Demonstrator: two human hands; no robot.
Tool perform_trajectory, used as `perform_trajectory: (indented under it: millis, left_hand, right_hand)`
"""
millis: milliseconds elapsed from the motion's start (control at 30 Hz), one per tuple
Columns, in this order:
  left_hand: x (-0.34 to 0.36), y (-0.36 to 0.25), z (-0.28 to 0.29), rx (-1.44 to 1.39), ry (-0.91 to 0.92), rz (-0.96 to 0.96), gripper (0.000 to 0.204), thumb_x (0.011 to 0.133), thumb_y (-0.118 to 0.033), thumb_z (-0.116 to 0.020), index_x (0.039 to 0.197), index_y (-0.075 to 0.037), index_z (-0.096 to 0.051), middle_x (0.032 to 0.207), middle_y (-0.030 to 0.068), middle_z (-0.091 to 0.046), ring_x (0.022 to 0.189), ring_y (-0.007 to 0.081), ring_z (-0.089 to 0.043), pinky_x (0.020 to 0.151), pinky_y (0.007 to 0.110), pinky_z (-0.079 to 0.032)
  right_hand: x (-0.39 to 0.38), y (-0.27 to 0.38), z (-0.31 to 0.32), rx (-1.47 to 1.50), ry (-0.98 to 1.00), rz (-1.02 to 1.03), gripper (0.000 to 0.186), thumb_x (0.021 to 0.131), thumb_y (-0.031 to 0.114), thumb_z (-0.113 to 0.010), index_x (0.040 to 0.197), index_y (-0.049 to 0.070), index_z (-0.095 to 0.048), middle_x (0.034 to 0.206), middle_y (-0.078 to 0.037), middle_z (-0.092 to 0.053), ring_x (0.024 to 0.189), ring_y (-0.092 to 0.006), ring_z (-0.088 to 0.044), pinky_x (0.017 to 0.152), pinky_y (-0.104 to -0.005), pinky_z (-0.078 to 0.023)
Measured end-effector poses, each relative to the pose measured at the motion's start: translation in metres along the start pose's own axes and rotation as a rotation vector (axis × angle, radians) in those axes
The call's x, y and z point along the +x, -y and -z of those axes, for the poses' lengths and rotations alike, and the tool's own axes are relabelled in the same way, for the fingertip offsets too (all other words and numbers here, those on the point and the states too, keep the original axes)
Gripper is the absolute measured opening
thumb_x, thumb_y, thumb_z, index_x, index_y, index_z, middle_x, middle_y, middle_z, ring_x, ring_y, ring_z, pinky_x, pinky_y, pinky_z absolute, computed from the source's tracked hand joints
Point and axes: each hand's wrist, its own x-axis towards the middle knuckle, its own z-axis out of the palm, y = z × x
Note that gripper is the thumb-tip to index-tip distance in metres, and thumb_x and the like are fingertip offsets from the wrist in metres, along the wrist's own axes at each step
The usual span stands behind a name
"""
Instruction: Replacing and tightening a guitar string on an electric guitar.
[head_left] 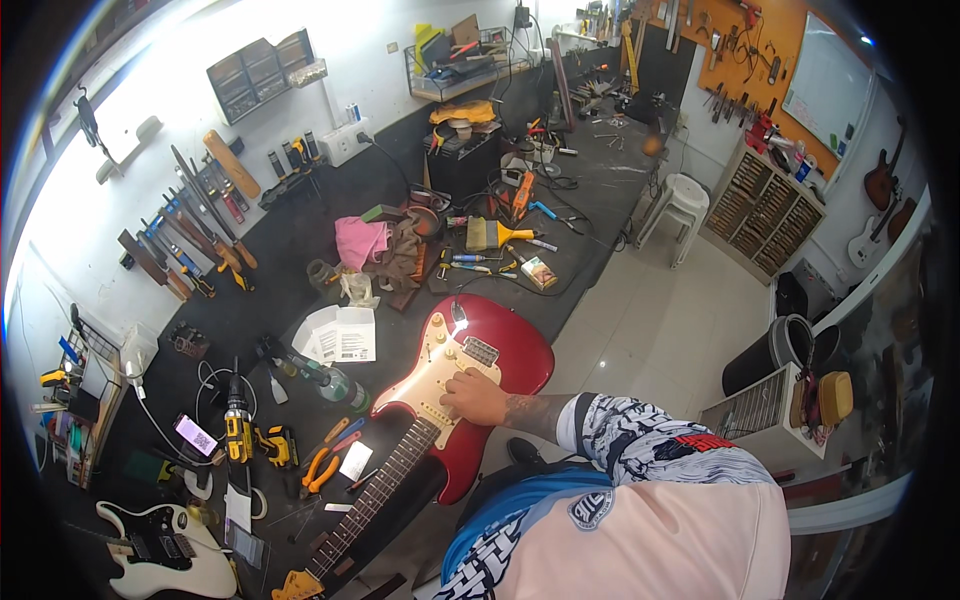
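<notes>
A red electric guitar [505,350] with a cream pickguard [432,372] lies flat on the dark workbench [300,250], its neck [375,495] running toward the lower left. My right hand [477,396] rests on the pickguard near the lower controls, fingers curled down against it. Whether it pinches a small thing is hidden. The patterned sleeve [640,440] of that arm comes in from the lower right. My left hand is out of view.
Beside the neck lie orange pliers [322,466], a yellow drill [238,430], a phone [195,436] and a green bottle [338,385]. A white guitar [165,555] lies at lower left. A white box [342,335], pink cloth [360,240], white stool [682,205] and black bin [765,355] stand around.
</notes>
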Motion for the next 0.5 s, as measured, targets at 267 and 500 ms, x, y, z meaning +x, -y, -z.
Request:
perform_trajectory:
  millis: [267, 500]
  left_hand:
    - [-0.001, -0.0029, -0.0024, -0.008, 0.018, 0.005, 0.041, 0.102, -0.039, -0.068, 0.098, 0.0, -0.081, 0.091, 0.0173, -0.078, 0.081, 0.0344, -0.073, 0.073, 0.048, -0.057]
    - [-0.0027, -0.0058, -0.0049, -0.013, 0.028, 0.012, 0.042, 0.102, -0.039, -0.068, 0.099, 0.0, -0.081, 0.092, 0.0171, -0.078, 0.082, 0.0341, -0.073, 0.074, 0.048, -0.057]
  right_hand:
    - [-0.0009, -0.0008, -0.0014, 0.014, -0.014, -0.001, 0.04, 0.074, 0.036, -0.086, 0.109, 0.019, -0.075, 0.099, 0.0, -0.062, 0.102, -0.0202, -0.06, 0.09, -0.0374, -0.044]
    - [0.0001, -0.0008, -0.0004, 0.022, 0.003, -0.01, 0.029, 0.075, 0.036, -0.085, 0.096, 0.018, -0.076, 0.096, 0.0, -0.062, 0.102, -0.0208, -0.06, 0.09, -0.038, -0.044]
